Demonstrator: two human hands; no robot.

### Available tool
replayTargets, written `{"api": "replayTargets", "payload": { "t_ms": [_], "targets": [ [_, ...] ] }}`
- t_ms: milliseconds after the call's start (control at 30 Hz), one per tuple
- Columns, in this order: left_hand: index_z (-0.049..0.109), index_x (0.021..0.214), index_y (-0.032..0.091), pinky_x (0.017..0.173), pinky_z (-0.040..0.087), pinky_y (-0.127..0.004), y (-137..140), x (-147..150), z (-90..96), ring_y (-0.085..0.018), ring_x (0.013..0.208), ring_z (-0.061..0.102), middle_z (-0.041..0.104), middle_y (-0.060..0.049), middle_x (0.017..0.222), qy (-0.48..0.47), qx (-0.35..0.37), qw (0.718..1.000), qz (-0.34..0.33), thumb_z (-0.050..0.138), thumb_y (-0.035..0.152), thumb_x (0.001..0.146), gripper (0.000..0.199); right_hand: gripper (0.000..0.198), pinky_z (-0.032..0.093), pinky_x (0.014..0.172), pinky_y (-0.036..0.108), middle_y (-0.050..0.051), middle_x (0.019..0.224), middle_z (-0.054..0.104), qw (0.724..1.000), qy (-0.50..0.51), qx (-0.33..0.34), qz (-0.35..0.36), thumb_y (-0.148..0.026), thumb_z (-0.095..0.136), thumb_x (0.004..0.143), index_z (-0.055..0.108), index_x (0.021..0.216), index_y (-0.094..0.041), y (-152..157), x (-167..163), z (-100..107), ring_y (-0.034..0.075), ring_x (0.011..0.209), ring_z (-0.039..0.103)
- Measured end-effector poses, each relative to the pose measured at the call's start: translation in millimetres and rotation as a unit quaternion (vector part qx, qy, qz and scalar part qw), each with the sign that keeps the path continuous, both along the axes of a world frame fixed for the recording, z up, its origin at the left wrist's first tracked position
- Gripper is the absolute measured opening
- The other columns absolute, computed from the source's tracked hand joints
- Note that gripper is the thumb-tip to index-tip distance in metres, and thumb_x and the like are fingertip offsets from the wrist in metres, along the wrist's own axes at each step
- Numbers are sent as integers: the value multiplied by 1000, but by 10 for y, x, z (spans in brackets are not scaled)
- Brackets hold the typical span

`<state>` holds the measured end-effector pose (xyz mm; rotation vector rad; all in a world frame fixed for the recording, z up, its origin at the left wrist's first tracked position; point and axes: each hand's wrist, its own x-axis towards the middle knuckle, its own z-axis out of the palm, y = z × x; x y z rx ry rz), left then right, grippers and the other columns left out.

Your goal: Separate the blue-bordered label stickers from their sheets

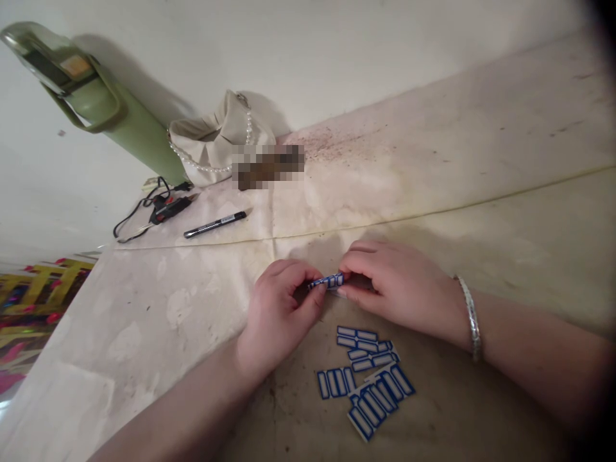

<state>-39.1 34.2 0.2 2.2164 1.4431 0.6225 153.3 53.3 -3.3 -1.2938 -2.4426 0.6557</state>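
Observation:
Between my two hands is a small sheet of blue-bordered white labels, raised a little over the table. My left hand pinches its left end between thumb and forefinger. At the other end, the thumb and fingers of my right hand are closed on the same sheet. Part of the sheet is hidden by the fingertips. Just below my hands, several more blue-bordered label sheets lie in a loose, overlapping pile on the table.
A black pen lies beyond my left hand. Farther left are a black corded tool and a tall green bottle. A cream bag with pearl strap leans against the wall, beside a blurred-out object. A creased cloth covers the table.

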Motion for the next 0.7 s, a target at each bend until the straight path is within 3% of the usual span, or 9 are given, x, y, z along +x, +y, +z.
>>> {"api": "replayTargets", "payload": {
  "t_ms": [700],
  "targets": [
    [60,80,20,68,42,-30,-2,-10,-10,-16,73,54,60,-1,73,5,2,1000,-3,56,20,83,5,15,30,59,27,1,75,55,1000,0,3,4,-28,57,82,57,71,-18,1,1,-7,15,70,49]
  ]
}}
